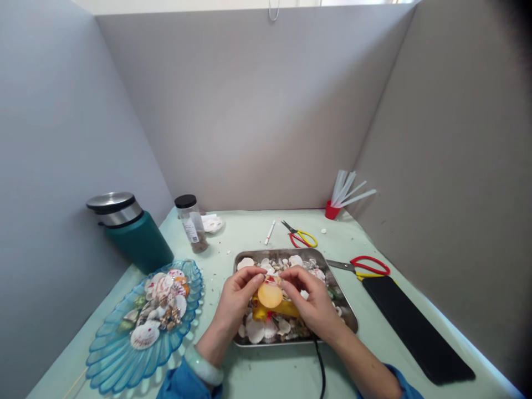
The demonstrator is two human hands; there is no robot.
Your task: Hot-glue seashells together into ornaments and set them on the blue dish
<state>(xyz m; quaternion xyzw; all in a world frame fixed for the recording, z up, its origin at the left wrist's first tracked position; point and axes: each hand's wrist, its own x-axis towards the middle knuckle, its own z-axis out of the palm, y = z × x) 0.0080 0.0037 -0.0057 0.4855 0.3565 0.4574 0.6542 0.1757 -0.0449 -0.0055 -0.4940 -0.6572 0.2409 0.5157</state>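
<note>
Left hand [238, 296], right hand [313, 303] pinch orange shell [270, 295]; yellow object [287, 310], possibly tool, half hidden.

- Bright, soft, even light; a paler strip shows above the back wall [266, 111].
- Shadows faint and short, only a soft patch under the left hand [239, 293] and right hand [311, 302].
- Mild sheen on the flask lid [111, 200] and tray [349, 318] rim, not blown out.
- Blue dish [112, 354] glints along its ribs.
- Centre sharp: the orange shell [270, 295] pinched between both hands is crisp.
- Wide-angle stretch: left wall [62, 138] and right wall [457, 166] splay outward.
- Dark vignette in the right corners.
</note>
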